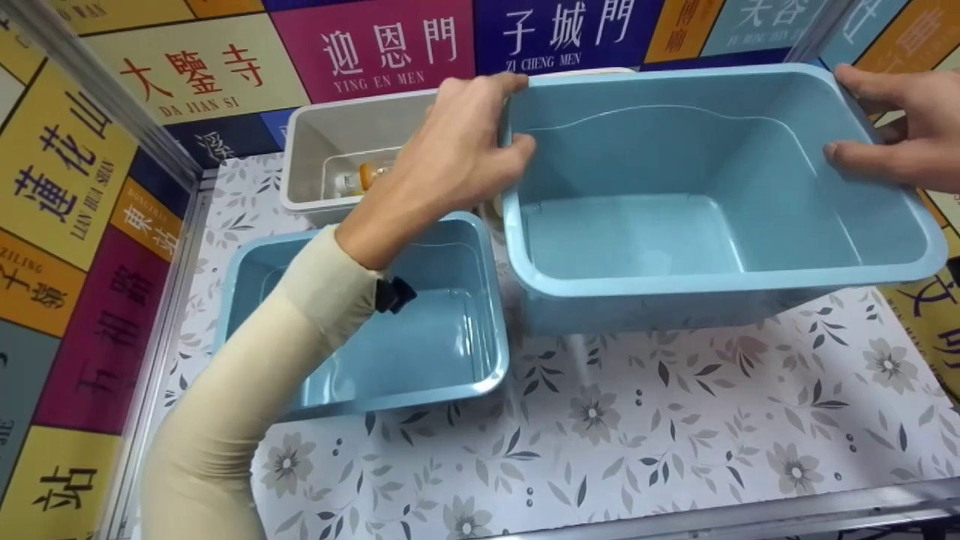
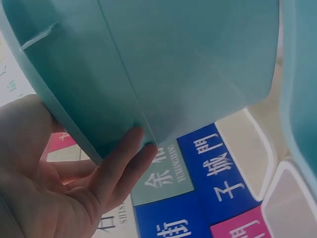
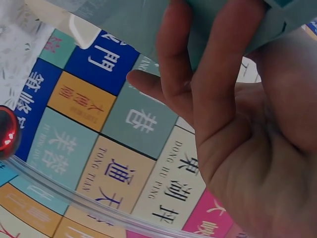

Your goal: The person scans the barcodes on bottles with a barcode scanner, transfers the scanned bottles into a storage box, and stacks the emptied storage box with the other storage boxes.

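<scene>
Both hands hold a light-blue rectangular plastic bin [image 1: 637,157] up over the table, its open top facing the head camera. My left hand [image 1: 465,150] grips the left end at the rim, and in the left wrist view its fingers lie against the bin's outer wall [image 2: 173,64]. At the opposite end my right hand [image 1: 915,127] grips the right rim, thumb on the inner side and fingers beneath, as the right wrist view also shows. Nothing lies inside this bin. A second light-blue bin [image 1: 405,360] stands on the table at left, partly hidden by my left forearm.
Behind stands a pale grey bin [image 1: 292,150] holding a small clear bottle with an orange band [image 1: 367,176]. Another pale rim [image 1: 600,71] shows behind the held bin. Panels with Chinese lettering [image 1: 202,71] line the sides. A metal rail [image 1: 720,517] edges the flower-patterned tabletop [image 1: 592,435].
</scene>
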{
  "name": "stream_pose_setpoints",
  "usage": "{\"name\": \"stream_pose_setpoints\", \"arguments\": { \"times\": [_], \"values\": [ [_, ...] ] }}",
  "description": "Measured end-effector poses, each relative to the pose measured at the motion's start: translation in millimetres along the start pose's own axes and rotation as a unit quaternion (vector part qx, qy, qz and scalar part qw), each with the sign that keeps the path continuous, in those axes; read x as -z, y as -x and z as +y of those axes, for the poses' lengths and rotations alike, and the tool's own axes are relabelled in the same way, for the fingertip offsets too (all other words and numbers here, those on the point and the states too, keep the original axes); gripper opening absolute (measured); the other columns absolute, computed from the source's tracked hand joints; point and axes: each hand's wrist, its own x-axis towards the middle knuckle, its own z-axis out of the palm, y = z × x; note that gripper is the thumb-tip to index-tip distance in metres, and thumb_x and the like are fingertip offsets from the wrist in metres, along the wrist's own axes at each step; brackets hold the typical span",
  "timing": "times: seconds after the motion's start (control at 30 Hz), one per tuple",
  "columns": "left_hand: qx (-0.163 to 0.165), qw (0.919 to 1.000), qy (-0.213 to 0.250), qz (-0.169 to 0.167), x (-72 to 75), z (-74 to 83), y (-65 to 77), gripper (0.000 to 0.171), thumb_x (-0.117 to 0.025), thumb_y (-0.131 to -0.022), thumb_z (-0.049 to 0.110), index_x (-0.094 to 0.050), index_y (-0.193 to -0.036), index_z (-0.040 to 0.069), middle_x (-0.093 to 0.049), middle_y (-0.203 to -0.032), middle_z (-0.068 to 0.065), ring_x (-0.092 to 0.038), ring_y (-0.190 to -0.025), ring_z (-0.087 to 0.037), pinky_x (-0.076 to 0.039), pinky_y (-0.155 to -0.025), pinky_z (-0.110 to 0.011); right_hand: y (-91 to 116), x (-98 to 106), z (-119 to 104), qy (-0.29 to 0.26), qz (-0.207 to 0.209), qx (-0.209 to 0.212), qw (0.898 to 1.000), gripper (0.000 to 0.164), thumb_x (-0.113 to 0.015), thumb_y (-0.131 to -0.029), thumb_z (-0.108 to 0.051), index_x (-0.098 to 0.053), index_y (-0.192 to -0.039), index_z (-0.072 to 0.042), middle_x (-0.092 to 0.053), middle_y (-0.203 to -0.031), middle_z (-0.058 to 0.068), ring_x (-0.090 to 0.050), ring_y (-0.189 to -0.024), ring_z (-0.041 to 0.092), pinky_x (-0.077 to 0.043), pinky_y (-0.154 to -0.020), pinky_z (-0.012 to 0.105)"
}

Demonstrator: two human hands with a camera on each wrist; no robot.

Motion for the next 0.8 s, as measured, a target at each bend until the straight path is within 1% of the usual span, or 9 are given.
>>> {"name": "stream_pose_setpoints", "arguments": {
  "times": [0.03, 0.1, 0.17, 0.27, 0.37, 0.5, 0.63, 0.73, 0.8],
  "values": [
    [0.003, 1.0000, -0.001, -0.004, 2.4, 0.7, 0.5, 0.061, -0.060, -0.100, 0.014, -0.051, -0.160, 0.006, -0.061, -0.074, -0.004, -0.039, -0.055, -0.010, -0.035, -0.052, -0.022, -0.7, 1.7, -0.6, 0.005, 0.002, 0.003, 1.000, 0.083, -0.056, -0.110, -0.013, -0.003, -0.173, -0.006, -0.046, -0.140, 0.052, -0.061, -0.102, 0.076, -0.059, -0.061, 0.059],
    [0.006, 0.9999, -0.008, -0.007, 7.4, 2.0, 1.2, 0.060, -0.059, -0.101, 0.016, -0.051, -0.160, 0.007, -0.041, -0.064, 0.000, -0.029, -0.052, -0.012, -0.026, -0.049, -0.026, -2.6, 5.4, -2.3, 0.005, 0.007, 0.002, 1.000, 0.082, -0.058, -0.109, -0.013, -0.006, -0.173, -0.005, -0.047, -0.140, 0.052, -0.062, -0.100, 0.075, -0.060, -0.058, 0.056],
    [0.011, 0.9998, -0.013, -0.010, 12.0, 3.5, 2.3, 0.060, -0.059, -0.102, 0.018, -0.051, -0.161, 0.009, -0.040, -0.063, 0.000, -0.028, -0.052, -0.012, -0.026, -0.048, -0.026, -4.4, 9.1, -4.3, 0.012, 0.012, 0.003, 1.000, 0.083, -0.059, -0.108, -0.013, -0.009, -0.173, -0.004, -0.047, -0.139, 0.052, -0.063, -0.097, 0.074, -0.060, -0.056, 0.054],
    [0.016, 0.9997, -0.016, -0.012, 17.7, 5.3, 5.7, 0.060, -0.058, -0.104, 0.019, -0.048, -0.163, 0.009, -0.049, -0.068, -0.002, -0.031, -0.055, -0.013, -0.028, -0.049, -0.026, -5.7, 12.7, -7.4, 0.017, 0.024, 0.013, 0.999, 0.082, -0.061, -0.107, -0.013, -0.013, -0.172, -0.002, -0.049, -0.137, 0.052, -0.064, -0.096, 0.074, -0.059, -0.056, 0.053],
    [0.020, 0.9995, -0.019, -0.013, 23.3, 6.8, 9.8, 0.060, -0.056, -0.106, 0.018, -0.045, -0.164, 0.009, -0.063, -0.083, -0.004, -0.039, -0.056, -0.013, -0.033, -0.050, -0.024, -6.9, 15.7, -12.0, 0.024, 0.026, 0.027, 0.999, 0.081, -0.061, -0.107, -0.013, -0.014, -0.172, -0.001, -0.049, -0.139, 0.052, -0.064, -0.099, 0.074, -0.060, -0.059, 0.055],
    [0.025, 0.9990, -0.032, -0.017, 32.7, 8.9, 12.1, 0.060, -0.053, -0.107, 0.017, -0.044, -0.165, 0.011, -0.066, -0.091, -0.006, -0.042, -0.054, -0.013, -0.035, -0.049, -0.022, -8.9, 21.4, -19.0, 0.038, 0.028, 0.042, 0.998, 0.082, -0.063, -0.106, -0.012, -0.015, -0.171, 0.001, -0.049, -0.138, 0.052, -0.064, -0.098, 0.073, -0.060, -0.061, 0.057],
    [0.026, 0.9985, -0.044, -0.020, 42.2, 9.7, 13.2, 0.059, -0.052, -0.106, 0.017, -0.045, -0.165, 0.012, -0.075, -0.111, -0.008, -0.041, -0.056, -0.015, -0.035, -0.050, -0.024, -9.3, 27.2, -26.1, 0.051, 0.035, 0.051, 0.997, 0.084, -0.067, -0.104, -0.013, -0.018, -0.170, 0.002, -0.053, -0.133, 0.052, -0.067, -0.093, 0.072, -0.060, -0.059, 0.055],
    [0.027, 0.9977, -0.059, -0.016, 47.6, 8.7, 15.3, 0.058, -0.051, -0.107, 0.020, -0.046, -0.164, 0.012, -0.068, -0.147, -0.007, -0.056, -0.082, -0.015, -0.050, -0.064, -0.022, -8.3, 29.2, -31.9, 0.048, 0.039, 0.054, 0.997, 0.084, -0.068, -0.102, -0.013, -0.021, -0.170, 0.002, -0.055, -0.131, 0.052, -0.067, -0.092, 0.071, -0.061, -0.056, 0.051],
    [0.033, 0.9969, -0.070, -0.016, 51.2, 7.6, 16.3, 0.058, -0.050, -0.106, 0.021, -0.047, -0.164, 0.012, -0.065, -0.150, -0.008, -0.058, -0.108, -0.018, -0.057, -0.079, -0.025, -7.8, 29.3, -36.4, 0.044, 0.034, 0.052, 0.997, 0.083, -0.067, -0.103, -0.012, -0.019, -0.170, 0.002, -0.054, -0.132, 0.052, -0.067, -0.094, 0.071, -0.061, -0.056, 0.050]
  ]
}}
